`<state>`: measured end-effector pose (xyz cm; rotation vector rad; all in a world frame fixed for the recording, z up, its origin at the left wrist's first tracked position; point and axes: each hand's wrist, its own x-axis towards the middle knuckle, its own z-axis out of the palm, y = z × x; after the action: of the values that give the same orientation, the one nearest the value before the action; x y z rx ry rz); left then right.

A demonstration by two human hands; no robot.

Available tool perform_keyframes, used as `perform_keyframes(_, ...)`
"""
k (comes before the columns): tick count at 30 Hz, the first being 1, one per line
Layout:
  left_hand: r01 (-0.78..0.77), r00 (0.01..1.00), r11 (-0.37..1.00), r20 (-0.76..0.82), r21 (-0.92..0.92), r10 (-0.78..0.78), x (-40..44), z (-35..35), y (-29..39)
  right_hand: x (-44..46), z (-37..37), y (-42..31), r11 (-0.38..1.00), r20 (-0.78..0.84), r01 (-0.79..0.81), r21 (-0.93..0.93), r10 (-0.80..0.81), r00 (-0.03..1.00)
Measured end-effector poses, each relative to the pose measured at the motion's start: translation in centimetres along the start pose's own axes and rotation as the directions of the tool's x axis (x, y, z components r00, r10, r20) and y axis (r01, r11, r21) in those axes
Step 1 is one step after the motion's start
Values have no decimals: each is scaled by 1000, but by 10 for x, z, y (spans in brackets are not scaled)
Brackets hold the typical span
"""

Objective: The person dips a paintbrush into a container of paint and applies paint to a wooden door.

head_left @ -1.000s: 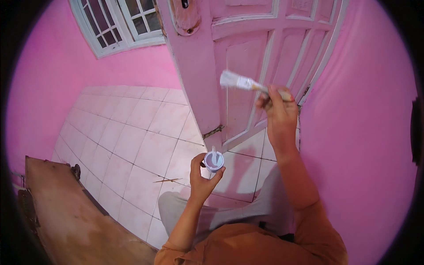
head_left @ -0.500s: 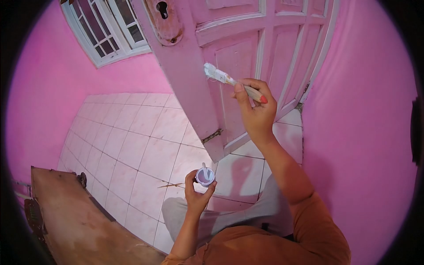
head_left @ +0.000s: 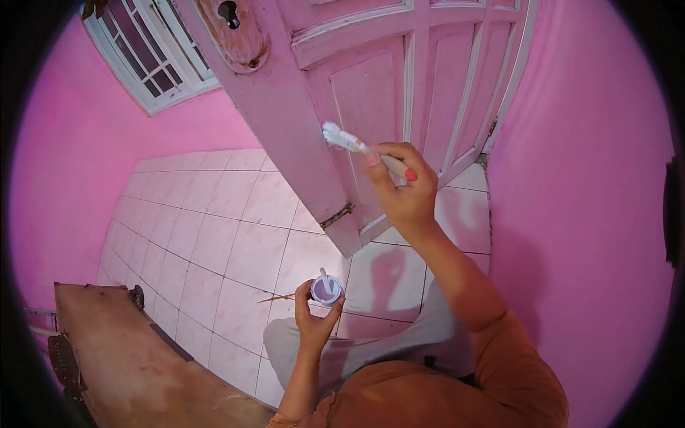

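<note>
In my right hand (head_left: 408,184) is a paintbrush (head_left: 347,140), its bristles coated white and its handle tipped red. The bristles are at the lower part of a pink panelled door (head_left: 285,125); whether they touch it I cannot tell. My left hand (head_left: 315,322) is wrapped round a small paint cup (head_left: 327,289), held low over my lap. A pale stick (head_left: 325,277) leans inside the cup, above a light-coloured paint. Behind my left hand, a thin brown stick (head_left: 275,298) shows against the floor.
White tiles (head_left: 193,235) cover the floor. A brown wooden panel (head_left: 143,349) stands at the lower left. A pink wall (head_left: 578,214) rises close on the right. At the upper left is a white-framed window (head_left: 153,53). A dark metal bolt (head_left: 337,215) sits low on the door.
The view has shifted slightly, moving the door and window left in frame. My right hand and the paintbrush appear a little lower and further left. Both hands keep their hold.
</note>
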<state>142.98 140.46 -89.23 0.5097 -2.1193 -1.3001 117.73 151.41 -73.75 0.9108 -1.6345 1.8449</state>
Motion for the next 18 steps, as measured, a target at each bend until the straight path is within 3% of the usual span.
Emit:
perform_keyframes(3,0,1000,1000,9,4,0,-1,-1,0,22,1,-8,999,-59,26,32,-24,998)
perform_keyframes(5,4,1000,1000,15,5,-4,-1,-2,0,42,13,-18,984,-144,135,114,-118,983)
perform_keyframes(8,16,1000,1000,24,20,-16,-1,-3,0,40,20,-16,984,-128,174,44,-167,978)
perform_keyframes(12,16,1000,1000,6,-1,-16,-2,0,-1,-12,4,-2,999,34,0,-39,1,999)
perform_keyframes(16,12,1000,1000,8,9,-13,-4,-2,-6,-26,-6,9,996,49,8,-88,-4,999)
perform_keyframes(18,-1,1000,999,3,35,1,-5,-3,-10,-11,-7,7,1000,-35,13,-19,-14,999)
